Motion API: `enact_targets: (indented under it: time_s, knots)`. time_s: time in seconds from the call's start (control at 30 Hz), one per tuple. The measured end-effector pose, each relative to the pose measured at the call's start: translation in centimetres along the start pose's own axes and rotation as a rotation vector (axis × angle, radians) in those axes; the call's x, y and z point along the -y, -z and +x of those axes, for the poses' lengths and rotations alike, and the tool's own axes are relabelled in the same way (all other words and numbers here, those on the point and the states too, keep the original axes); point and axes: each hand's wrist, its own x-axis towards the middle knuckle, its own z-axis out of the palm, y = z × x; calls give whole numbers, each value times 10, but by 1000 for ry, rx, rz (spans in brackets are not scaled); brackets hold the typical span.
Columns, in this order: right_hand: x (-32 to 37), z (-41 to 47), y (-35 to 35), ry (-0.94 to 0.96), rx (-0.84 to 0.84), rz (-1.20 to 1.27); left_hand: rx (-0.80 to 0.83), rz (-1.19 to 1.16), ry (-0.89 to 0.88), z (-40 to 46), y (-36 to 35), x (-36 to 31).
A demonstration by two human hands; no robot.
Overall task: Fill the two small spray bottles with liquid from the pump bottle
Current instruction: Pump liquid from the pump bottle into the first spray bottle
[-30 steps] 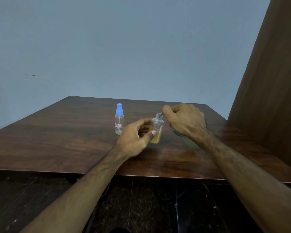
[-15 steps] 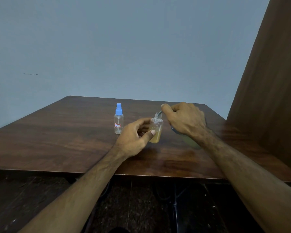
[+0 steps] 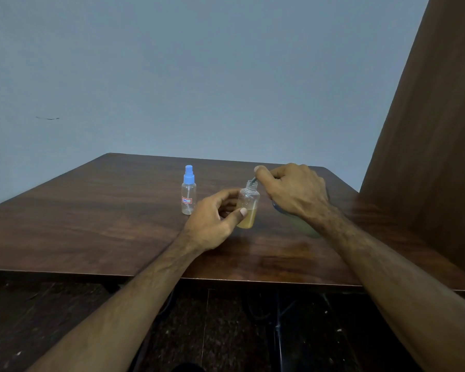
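A small clear spray bottle (image 3: pixel 248 204) without its cap stands on the wooden table (image 3: pixel 97 216), about a third full of yellow liquid. My left hand (image 3: pixel 212 224) grips it between thumb and fingers. My right hand (image 3: pixel 293 191) is closed over the head of the pump bottle (image 3: pixel 308 229), whose thin nozzle (image 3: pixel 253 181) points into the small bottle's mouth. The hand and forearm hide most of the greenish pump bottle. A second small spray bottle (image 3: pixel 188 191), clear, with a blue cap and a red label, stands upright to the left and looks empty.
A tall dark wooden panel (image 3: pixel 427 157) rises at the table's right side. A plain grey-blue wall lies behind. The table's near edge (image 3: pixel 226 280) runs below my forearms, with dark floor underneath.
Nearly nothing: both hands keep their hold and the nozzle stays at the small bottle's mouth. The view has shifted slightly.
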Motion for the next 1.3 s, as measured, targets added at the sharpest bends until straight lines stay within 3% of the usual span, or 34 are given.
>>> enact_targets:
  time_s: [1.3]
  knots:
    - [1,-1,2,19,-5,16,9,-12,0,0,0,1]
